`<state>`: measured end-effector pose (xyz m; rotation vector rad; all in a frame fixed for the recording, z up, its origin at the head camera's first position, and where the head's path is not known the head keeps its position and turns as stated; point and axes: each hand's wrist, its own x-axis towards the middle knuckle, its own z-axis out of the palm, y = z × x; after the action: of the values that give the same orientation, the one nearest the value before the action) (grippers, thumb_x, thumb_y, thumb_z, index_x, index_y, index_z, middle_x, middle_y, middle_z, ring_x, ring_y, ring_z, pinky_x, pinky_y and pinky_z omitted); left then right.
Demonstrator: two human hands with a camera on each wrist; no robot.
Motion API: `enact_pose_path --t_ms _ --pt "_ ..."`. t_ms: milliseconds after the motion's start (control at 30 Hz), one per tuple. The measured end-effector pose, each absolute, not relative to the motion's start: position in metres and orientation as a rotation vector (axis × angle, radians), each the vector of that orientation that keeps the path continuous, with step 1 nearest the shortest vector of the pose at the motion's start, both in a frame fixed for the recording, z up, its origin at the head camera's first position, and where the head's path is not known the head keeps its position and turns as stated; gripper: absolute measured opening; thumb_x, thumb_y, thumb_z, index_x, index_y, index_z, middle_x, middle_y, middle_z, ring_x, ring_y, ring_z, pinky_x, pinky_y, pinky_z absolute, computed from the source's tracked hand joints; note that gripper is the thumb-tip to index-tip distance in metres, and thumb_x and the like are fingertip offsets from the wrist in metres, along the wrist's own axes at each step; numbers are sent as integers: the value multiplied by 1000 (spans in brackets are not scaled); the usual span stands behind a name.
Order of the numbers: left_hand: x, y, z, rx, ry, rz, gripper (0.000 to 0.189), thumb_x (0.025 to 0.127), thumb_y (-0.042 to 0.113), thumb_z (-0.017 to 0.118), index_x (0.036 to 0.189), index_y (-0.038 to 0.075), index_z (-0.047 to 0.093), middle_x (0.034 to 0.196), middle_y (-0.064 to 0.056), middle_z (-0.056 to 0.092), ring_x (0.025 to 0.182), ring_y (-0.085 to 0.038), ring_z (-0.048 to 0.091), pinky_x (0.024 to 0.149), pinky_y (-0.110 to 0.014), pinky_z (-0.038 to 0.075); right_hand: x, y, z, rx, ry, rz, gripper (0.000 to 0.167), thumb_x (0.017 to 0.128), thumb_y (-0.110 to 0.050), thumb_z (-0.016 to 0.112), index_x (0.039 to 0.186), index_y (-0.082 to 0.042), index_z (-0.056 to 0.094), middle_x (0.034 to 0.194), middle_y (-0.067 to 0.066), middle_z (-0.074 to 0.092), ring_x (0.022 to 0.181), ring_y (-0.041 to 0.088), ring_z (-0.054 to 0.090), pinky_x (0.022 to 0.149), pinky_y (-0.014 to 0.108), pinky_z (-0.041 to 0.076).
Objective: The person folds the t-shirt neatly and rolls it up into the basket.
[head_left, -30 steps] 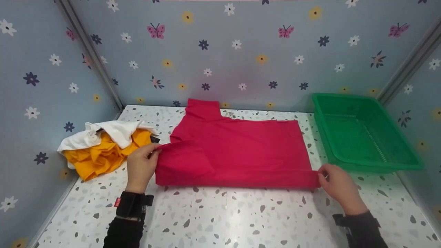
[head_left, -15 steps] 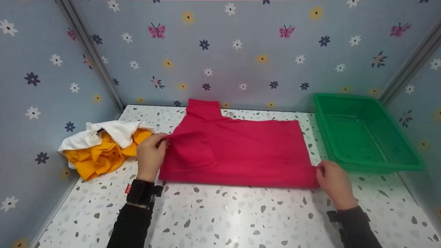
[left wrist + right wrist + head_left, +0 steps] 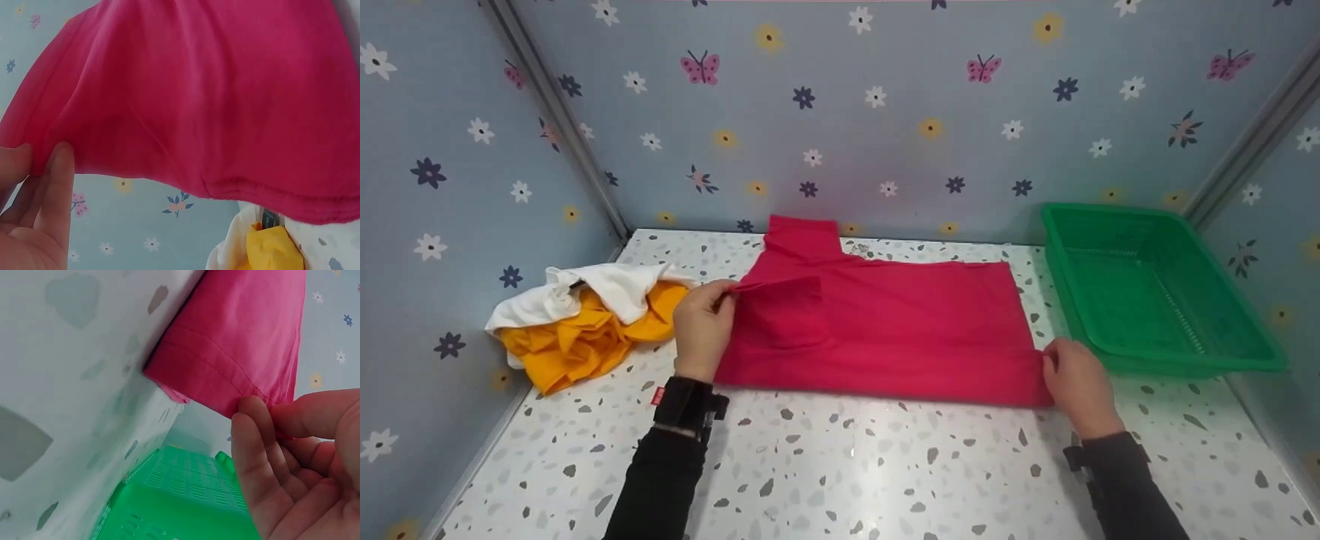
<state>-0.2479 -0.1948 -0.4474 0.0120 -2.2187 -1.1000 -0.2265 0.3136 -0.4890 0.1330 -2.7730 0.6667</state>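
Note:
A red T-shirt point(image 3: 915, 307) lies sideways on the speckled table, one sleeve pointing at the back wall and its near side folded over. My left hand point(image 3: 705, 326) pinches the near sleeve's edge at the shirt's left end. In the left wrist view the thumb and fingers hold that raised cloth point(image 3: 169, 101), with its stitched hem hanging down. At the shirt's right end my right hand point(image 3: 1076, 386) pinches the bottom hem at the folded layer. The right wrist view shows the hem corner point(image 3: 219, 377) between thumb and fingertips.
A green plastic basket point(image 3: 1177, 360) stands at the right, just beyond my right hand. To the left, close by my left hand, lies a heap of a white garment point(image 3: 615, 289) and an orange one point(image 3: 577, 341). Patterned panels point(image 3: 877, 127) enclose the back and sides.
Both hands have moved away from the front edge with the cloth, the left also rightward and the right slightly leftward. The folded strip along the near side has grown wider.

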Motion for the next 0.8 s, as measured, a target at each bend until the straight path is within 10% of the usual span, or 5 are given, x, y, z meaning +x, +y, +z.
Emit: enact_pose_path --t_ms 800 --pt "-281 -192 -472 168 -2301 -1127 18 94 5 63 107 0 74 106 -18 71 96 -33 65 88 -43 50 -261 313 -502 134 -2871 683 10 91 2 57 94 10 60 86 26 62 83 45 60 74 56 49"
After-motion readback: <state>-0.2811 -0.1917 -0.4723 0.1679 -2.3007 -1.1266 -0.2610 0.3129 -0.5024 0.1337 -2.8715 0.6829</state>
